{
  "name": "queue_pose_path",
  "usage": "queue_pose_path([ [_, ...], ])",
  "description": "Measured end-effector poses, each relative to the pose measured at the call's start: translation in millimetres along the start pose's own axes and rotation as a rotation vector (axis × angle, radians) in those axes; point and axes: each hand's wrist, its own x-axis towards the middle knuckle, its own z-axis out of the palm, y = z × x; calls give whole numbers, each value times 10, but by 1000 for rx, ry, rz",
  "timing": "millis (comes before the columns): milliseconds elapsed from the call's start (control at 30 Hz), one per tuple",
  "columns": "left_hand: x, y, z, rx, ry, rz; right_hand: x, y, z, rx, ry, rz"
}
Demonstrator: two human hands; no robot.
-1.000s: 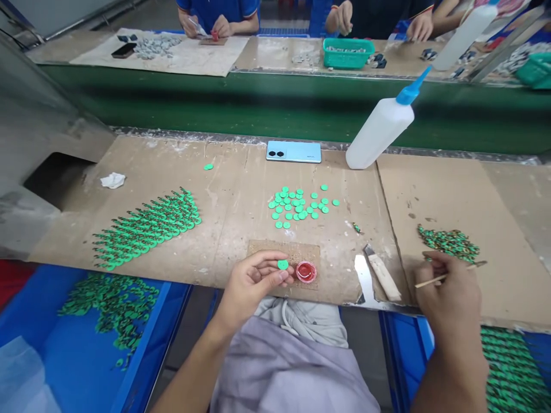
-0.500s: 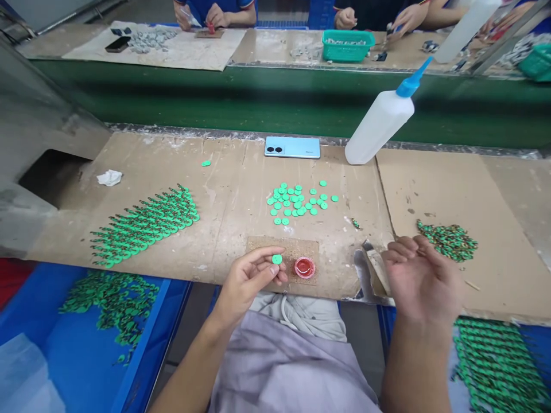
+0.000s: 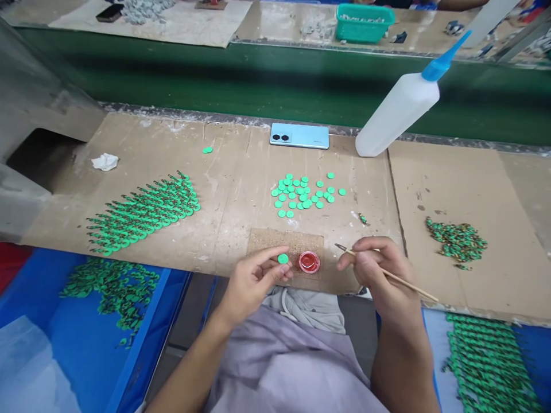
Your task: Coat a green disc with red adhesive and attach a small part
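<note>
My left hand (image 3: pixel 252 281) pinches a small green disc (image 3: pixel 283 258) between thumb and fingers at the near edge of the brown bench. Just right of the disc stands a small red cap of paint (image 3: pixel 309 261) on a rough brown pad (image 3: pixel 267 240). My right hand (image 3: pixel 379 274) grips a thin wooden stick (image 3: pixel 408 282) like a pen; its dark tip points left, a short way right of the red cap. A loose cluster of green discs (image 3: pixel 303 194) lies behind the pad.
Rows of green pieces (image 3: pixel 144 213) lie at the left, a heap of green pieces (image 3: pixel 457 240) at the right. A blue phone (image 3: pixel 299 136) and a tilted white squeeze bottle (image 3: pixel 398 112) stand at the back. Blue bins (image 3: pixel 51 321) flank my lap.
My right hand came left from the right-hand heap and now holds the stick with its tip near the red cap. The left hand has kept the disc in place. The view tilted down slightly.
</note>
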Motion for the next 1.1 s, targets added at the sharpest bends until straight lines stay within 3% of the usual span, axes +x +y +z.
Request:
queue_pose_path([
  [100, -38, -45, 18, 20, -20, 42, -8, -60, 36, -34, 15, -77],
  [367, -17, -157, 13, 28, -26, 125, 69, -80, 187, -189, -107, -303],
  [667, 0, -262, -47, 56, -1, 304, 159, 26, 273, -368, -195, -382],
  [1100, 0, -274, -49, 113, -31, 347, 188, 44, 283, -440, -254, -410],
])
